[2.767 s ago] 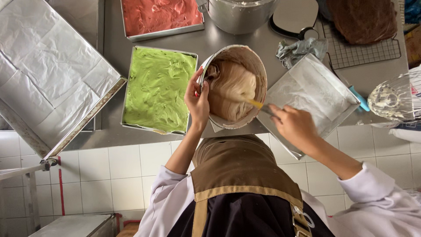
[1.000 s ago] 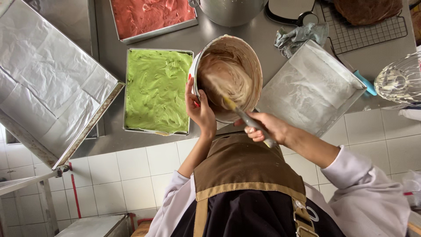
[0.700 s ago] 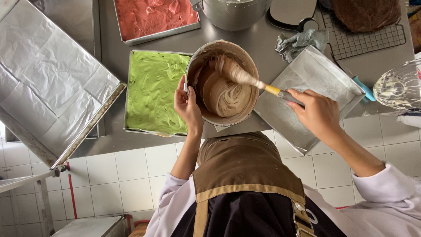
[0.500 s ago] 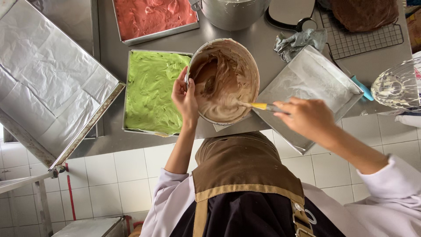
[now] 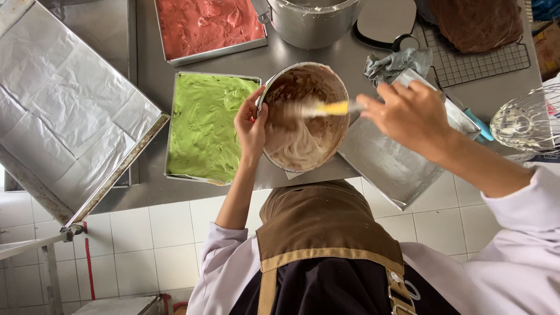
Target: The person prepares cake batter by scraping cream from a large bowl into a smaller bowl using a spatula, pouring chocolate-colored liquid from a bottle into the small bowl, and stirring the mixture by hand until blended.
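Observation:
A round metal bowl [image 5: 332, 79] of brown and cream batter [image 5: 298, 146] stands on the steel table, tipped toward me. My left hand [image 5: 251, 125] grips its left rim. My right hand [image 5: 411, 114] holds a spatula with a yellow handle [image 5: 333, 108], blurred with motion, its blade inside the bowl in the batter. A paper-lined empty tray [image 5: 391, 166] lies just right of the bowl, under my right hand.
A tray of green batter [image 5: 204, 125] sits left of the bowl, a tray of red batter [image 5: 207, 26] behind it. A large lined tray [image 5: 64, 111] leans at far left. A steel pot [image 5: 312, 23], grey cloth [image 5: 396, 61], cooling rack with brown cake [image 5: 478, 26] and wire whisk [image 5: 528, 119] stand at the back and right.
My right hand has swept the spatula round inside the bowl, from the near side to the upper right. The batter looks more evenly brown. My left hand stays on the rim.

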